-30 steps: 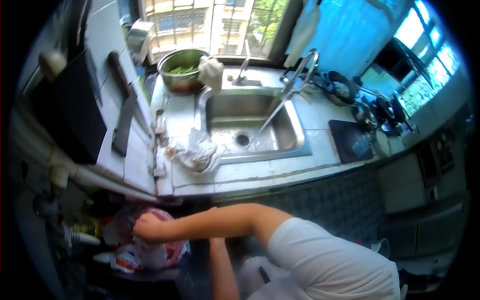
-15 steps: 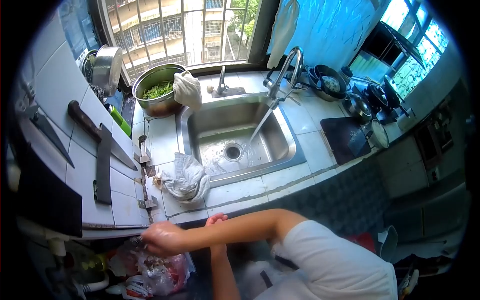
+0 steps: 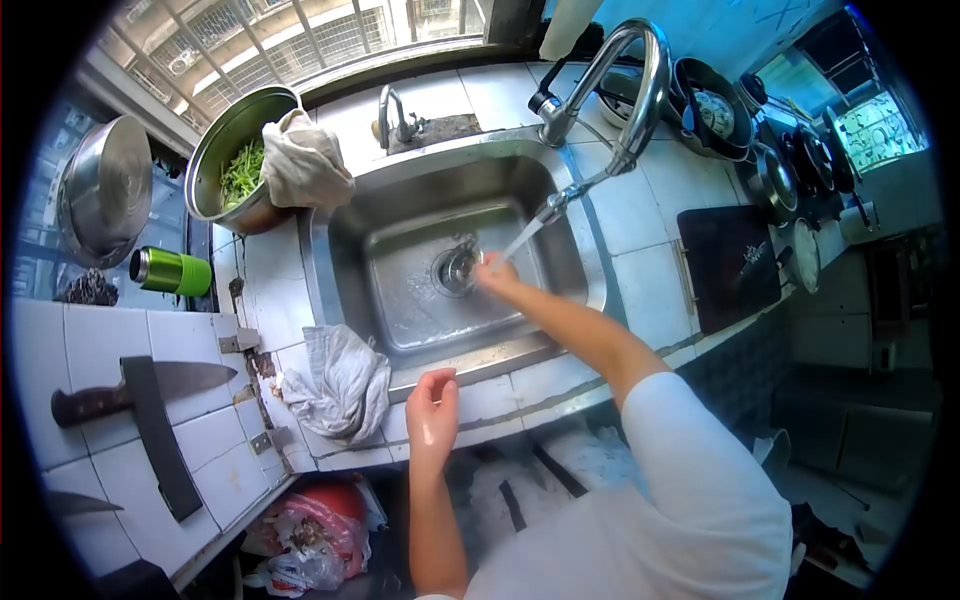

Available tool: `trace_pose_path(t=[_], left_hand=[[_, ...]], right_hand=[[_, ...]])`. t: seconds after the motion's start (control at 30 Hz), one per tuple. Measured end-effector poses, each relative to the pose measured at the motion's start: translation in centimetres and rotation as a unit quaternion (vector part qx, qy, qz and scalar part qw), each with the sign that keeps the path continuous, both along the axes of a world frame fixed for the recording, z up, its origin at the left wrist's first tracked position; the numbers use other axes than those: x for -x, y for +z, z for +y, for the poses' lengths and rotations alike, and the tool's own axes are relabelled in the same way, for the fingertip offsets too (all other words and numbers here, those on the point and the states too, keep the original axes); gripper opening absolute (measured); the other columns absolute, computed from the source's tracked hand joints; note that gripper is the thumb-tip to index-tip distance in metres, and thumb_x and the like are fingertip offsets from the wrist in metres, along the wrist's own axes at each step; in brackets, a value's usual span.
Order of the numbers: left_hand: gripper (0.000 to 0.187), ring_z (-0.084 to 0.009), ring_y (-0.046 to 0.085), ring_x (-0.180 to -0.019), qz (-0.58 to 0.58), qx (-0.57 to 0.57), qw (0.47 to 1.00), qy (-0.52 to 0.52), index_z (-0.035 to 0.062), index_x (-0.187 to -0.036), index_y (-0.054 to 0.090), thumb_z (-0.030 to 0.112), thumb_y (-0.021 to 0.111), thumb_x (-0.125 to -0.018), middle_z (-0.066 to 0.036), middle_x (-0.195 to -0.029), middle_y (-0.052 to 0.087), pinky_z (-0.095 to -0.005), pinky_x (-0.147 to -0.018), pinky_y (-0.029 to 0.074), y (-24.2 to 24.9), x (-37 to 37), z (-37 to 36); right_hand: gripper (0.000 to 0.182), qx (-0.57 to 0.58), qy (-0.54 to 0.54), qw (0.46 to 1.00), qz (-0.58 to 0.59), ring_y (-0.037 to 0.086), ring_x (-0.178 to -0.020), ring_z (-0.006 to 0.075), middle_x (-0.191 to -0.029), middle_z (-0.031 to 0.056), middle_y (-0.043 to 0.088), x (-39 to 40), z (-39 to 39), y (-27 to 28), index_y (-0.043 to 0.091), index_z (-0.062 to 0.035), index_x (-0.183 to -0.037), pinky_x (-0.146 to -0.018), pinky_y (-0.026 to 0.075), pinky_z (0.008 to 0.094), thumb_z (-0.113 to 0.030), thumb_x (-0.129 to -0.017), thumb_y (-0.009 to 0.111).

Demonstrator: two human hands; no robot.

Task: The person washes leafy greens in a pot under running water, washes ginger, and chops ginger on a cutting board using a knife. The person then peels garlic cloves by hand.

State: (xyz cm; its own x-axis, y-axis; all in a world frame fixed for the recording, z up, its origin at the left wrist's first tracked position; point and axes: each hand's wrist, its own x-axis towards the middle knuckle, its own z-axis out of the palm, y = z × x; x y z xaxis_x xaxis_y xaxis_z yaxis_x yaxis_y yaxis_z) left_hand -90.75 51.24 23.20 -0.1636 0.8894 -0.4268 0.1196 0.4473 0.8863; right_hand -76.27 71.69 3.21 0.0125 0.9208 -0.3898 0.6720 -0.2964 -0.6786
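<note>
My right hand (image 3: 497, 273) reaches into the steel sink (image 3: 400, 345), its fingers closed on a small shiny sink strainer (image 3: 462, 262) over the drain. Water from the tall curved faucet (image 3: 655, 90) streams down onto that hand. My left hand (image 3: 433, 415) hovers by the sink's front rim with fingers loosely curled and nothing visible in it; the skin looks wet. A crumpled grey cloth (image 3: 345, 390) lies on the counter to its left.
A pot (image 3: 225, 160) of green vegetables, a pale cloth (image 3: 300, 165) over its rim, stands back left. Knives hang on a magnetic strip (image 3: 160, 440). A bag-lined bin (image 3: 320, 530) sits below the counter. A dark board (image 3: 725, 270) lies right, near several pans.
My right hand has moved from above the bin bag up into the sink, under the water. My left hand has come into fuller view near the sink's front. The view has shifted.
</note>
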Motion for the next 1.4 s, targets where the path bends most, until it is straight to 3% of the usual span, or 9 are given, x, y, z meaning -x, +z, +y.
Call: trace_pose_path(t=[0.23,0.33,0.4,0.63,0.8,1.0,1.23,1.3,1.4], left_hand=[[0.028,-0.0273,0.055,-0.079,0.278,-0.080,0.919,-0.267,0.0038,-0.090,0.058,0.010,0.070,-0.065,-0.011,-0.083,0.055,-0.0356,-0.068,0.046,0.2,-3.8,1.9],[0.027,-0.0284,0.054,-0.081,0.276,-0.107,0.912,-0.286,0.0045,-0.089,0.057,0.009,0.069,-0.065,-0.011,-0.086,0.053,-0.0370,-0.067,0.046,-1.1,-5.6,1.4],[0.023,-0.0283,0.053,-0.080,0.303,-0.108,0.893,-0.315,0.0038,-0.085,0.055,0.006,0.066,-0.065,-0.012,-0.086,0.051,-0.0371,-0.066,0.046,-2.5,-6.5,1.0],[0.010,-0.0277,0.050,-0.075,0.314,-0.175,0.864,-0.353,0.0042,-0.077,0.052,0.003,0.055,-0.068,-0.012,-0.078,0.047,-0.0368,-0.061,0.044,-4.1,-6.2,0.3],[0.009,-0.0250,0.053,-0.067,0.181,-0.095,0.975,-0.086,0.0036,-0.074,0.054,0.000,0.061,-0.072,-0.010,-0.072,0.053,-0.0332,-0.058,0.043,1.4,-0.1,-1.7],[0.008,-0.0170,0.053,-0.071,0.517,-0.052,0.782,0.343,-0.0023,-0.088,0.053,0.005,0.054,-0.085,-0.008,-0.082,0.055,-0.0273,-0.065,0.045,4.3,12.1,-18.4],[0.025,-0.0306,0.055,-0.090,0.675,0.166,0.671,0.258,-0.0027,-0.107,0.056,0.008,0.050,-0.086,-0.018,-0.098,0.057,-0.0357,-0.078,0.044,1.7,17.8,-27.1],[0.032,-0.0328,0.051,-0.102,0.747,0.202,0.575,0.265,-0.0012,-0.116,0.053,0.008,0.047,-0.086,-0.019,-0.107,0.054,-0.0404,-0.085,0.040,2.7,16.8,-24.9],[0.023,-0.0300,0.052,-0.095,0.710,-0.071,0.640,0.284,-0.0032,-0.104,0.056,0.003,0.047,-0.084,-0.016,-0.101,0.054,-0.0383,-0.083,0.041,4.9,13.5,-16.6]], right_hand=[[0.021,0.045,0.014,0.999,0.016,0.062,-0.076,0.0316,-0.077,0.0195,0.063,1.5,1.6,-13.4,0.065,-0.0018,-0.078,-0.068,0.047,0.0411,-0.017,-0.072,0.052],[0.020,0.209,0.128,0.958,-0.146,0.063,-0.074,0.0302,-0.074,0.0175,0.064,1.2,1.6,-11.9,0.066,-0.0027,-0.077,-0.067,0.049,0.0409,-0.017,-0.072,0.053],[0.021,0.265,0.444,0.821,-0.240,0.063,-0.078,0.0276,-0.082,0.0172,0.064,0.1,2.5,-13.6,0.067,-0.0029,-0.078,-0.071,0.049,0.0389,-0.019,-0.072,0.055],[0.038,0.041,-0.008,0.987,-0.152,0.054,-0.096,0.0369,-0.108,0.0251,0.050,2.1,0.8,-2.2,0.052,-0.0015,-0.108,-0.082,0.045,0.0419,-0.012,-0.072,0.058],[0.045,-0.013,0.092,0.981,-0.169,0.050,-0.099,0.0424,-0.117,0.0272,0.040,2.1,2.1,-2.6,0.045,0.0008,-0.111,-0.084,0.043,0.0448,-0.015,-0.072,0.061],[0.030,0.109,0.167,0.962,-0.185,0.053,-0.098,0.0387,-0.108,0.0263,0.052,0.9,2.1,-0.8,0.062,0.0000,-0.095,-0.088,0.038,0.0452,-0.019,-0.074,0.052],[0.048,0.148,0.318,0.918,-0.184,0.049,-0.106,0.0407,-0.114,0.0291,0.048,0.4,2.8,-1.3,0.056,0.0054,-0.103,-0.090,0.041,0.0417,-0.034,-0.075,0.057],[0.041,0.079,0.132,0.966,-0.206,0.050,-0.104,0.0393,-0.104,0.0283,0.054,0.9,1.3,-1.0,0.060,0.0048,-0.091,-0.088,0.042,0.0414,-0.034,-0.076,0.057],[0.035,0.012,0.065,0.983,-0.170,0.054,-0.096,0.0383,-0.093,0.0257,0.058,0.9,0.9,-2.9,0.060,0.0038,-0.085,-0.083,0.045,0.0423,-0.030,-0.076,0.057]])
